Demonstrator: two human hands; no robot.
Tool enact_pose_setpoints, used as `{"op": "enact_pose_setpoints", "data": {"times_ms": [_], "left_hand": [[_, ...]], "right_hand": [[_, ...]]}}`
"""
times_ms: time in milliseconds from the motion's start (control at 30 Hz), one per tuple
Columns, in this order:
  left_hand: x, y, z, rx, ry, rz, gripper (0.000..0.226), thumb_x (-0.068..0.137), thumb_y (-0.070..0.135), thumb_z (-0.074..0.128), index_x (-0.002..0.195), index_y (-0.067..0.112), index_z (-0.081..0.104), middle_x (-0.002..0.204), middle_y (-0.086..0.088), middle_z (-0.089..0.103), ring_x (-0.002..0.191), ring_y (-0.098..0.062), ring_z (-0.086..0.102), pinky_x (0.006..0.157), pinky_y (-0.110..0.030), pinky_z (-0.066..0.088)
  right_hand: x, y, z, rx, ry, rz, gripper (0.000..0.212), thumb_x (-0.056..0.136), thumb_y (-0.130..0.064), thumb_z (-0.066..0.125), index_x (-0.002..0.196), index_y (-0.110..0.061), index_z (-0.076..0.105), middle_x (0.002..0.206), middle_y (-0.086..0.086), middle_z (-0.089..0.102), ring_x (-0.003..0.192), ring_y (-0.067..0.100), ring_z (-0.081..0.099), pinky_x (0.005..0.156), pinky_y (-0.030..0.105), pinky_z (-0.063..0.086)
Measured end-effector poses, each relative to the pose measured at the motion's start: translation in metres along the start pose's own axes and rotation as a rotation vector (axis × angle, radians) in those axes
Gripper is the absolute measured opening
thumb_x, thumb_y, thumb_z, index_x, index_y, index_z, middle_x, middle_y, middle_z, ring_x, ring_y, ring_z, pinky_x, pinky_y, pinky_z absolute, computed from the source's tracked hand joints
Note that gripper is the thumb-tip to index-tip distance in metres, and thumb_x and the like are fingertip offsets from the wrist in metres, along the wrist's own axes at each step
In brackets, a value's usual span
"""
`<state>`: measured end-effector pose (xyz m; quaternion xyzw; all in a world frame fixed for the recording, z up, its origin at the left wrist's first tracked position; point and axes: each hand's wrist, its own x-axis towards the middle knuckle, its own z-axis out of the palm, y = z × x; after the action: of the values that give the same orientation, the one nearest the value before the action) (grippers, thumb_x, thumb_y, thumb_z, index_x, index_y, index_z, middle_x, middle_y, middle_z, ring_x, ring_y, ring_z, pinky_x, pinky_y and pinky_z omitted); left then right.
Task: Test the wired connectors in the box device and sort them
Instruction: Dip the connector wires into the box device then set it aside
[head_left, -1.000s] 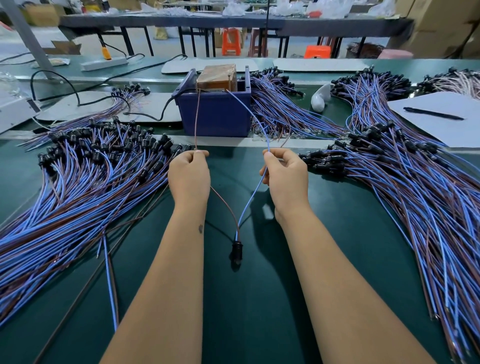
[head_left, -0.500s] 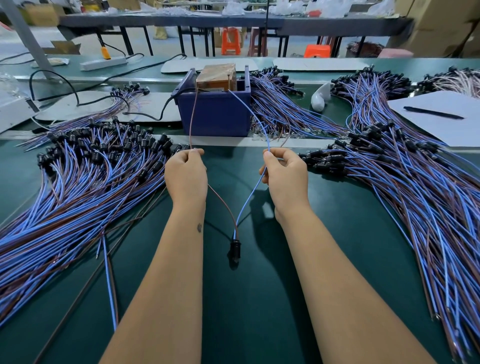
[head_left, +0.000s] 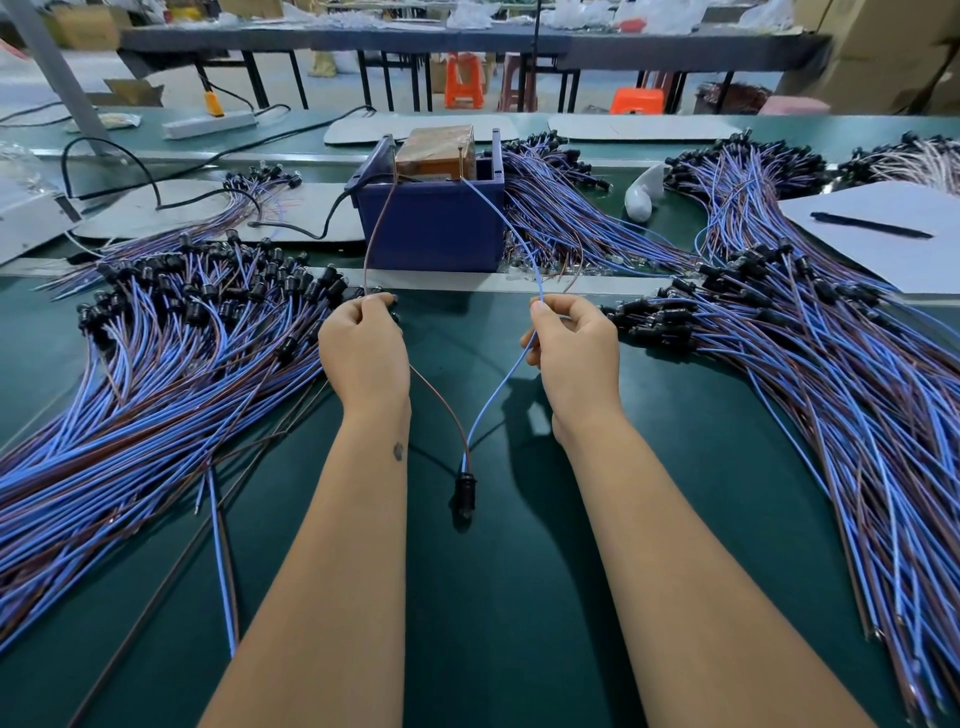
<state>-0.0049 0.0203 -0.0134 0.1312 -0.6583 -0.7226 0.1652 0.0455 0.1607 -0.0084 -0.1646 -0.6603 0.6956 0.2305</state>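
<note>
Left hand (head_left: 363, 353) pinches the brown wire (head_left: 375, 234), right hand (head_left: 574, 353) pinches the blue wire (head_left: 511, 228), both leading up to the blue box (head_left: 434, 223); black connector (head_left: 465, 491) dangles between the forearms

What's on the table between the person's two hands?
Head view: bare green mat between left hand and right hand; nearer, the black connector hangs from their wires.
</note>
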Motion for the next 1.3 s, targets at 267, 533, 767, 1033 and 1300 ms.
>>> {"op": "enact_pose_setpoints", "data": {"times_ms": [267,533,767,1033,1300], "left_hand": [[-0.001,0.001,-0.002,-0.035,0.032,-0.013,0.028,0.09,0.011,0.043,0.081,0.021,0.068,0.053,0.01,0.052,0.047,-0.009,0.04,0.048,-0.024,0.032],[-0.001,0.002,-0.001,-0.066,0.039,-0.026,0.027,0.092,0.011,0.046,0.079,0.022,0.067,0.048,0.014,0.051,0.047,-0.008,0.041,0.047,-0.022,0.033],[-0.003,0.003,-0.002,-0.03,-0.029,-0.017,0.026,0.092,0.011,0.046,0.083,0.019,0.069,0.05,0.011,0.052,0.043,-0.006,0.041,0.046,-0.021,0.034],[-0.024,0.008,0.015,-0.008,-0.472,-0.003,0.025,0.097,0.016,0.056,0.082,0.021,0.076,0.078,0.004,0.073,0.068,-0.008,0.065,0.063,-0.022,0.053],[-0.024,0.011,0.01,-0.144,-0.49,-0.052,0.014,0.095,0.016,0.061,0.087,0.018,0.072,0.056,0.01,0.056,0.048,-0.002,0.048,0.047,-0.013,0.037]], "right_hand": [[-0.002,-0.004,-0.001,0.002,0.001,0.017,0.011,0.097,-0.016,0.054,0.088,-0.017,0.061,0.061,-0.003,0.059,0.054,0.008,0.049,0.049,0.015,0.041],[-0.001,-0.004,-0.001,-0.017,0.005,0.019,0.01,0.097,-0.017,0.054,0.096,-0.011,0.063,0.061,-0.003,0.059,0.052,0.008,0.049,0.051,0.017,0.041],[-0.002,-0.001,-0.001,-0.033,0.004,-0.018,0.009,0.097,-0.016,0.055,0.092,-0.015,0.063,0.059,-0.006,0.059,0.052,0.006,0.05,0.055,0.02,0.044],[-0.01,-0.001,0.009,-0.173,-0.224,-0.172,0.016,0.092,-0.012,0.062,0.081,-0.023,0.065,0.066,0.005,0.063,0.06,0.01,0.055,0.061,0.032,0.047],[-0.01,-0.003,0.005,-0.247,-0.382,-0.11,0.012,0.091,-0.018,0.067,0.082,-0.011,0.071,0.062,-0.009,0.064,0.058,-0.002,0.052,0.06,0.014,0.041]]}}
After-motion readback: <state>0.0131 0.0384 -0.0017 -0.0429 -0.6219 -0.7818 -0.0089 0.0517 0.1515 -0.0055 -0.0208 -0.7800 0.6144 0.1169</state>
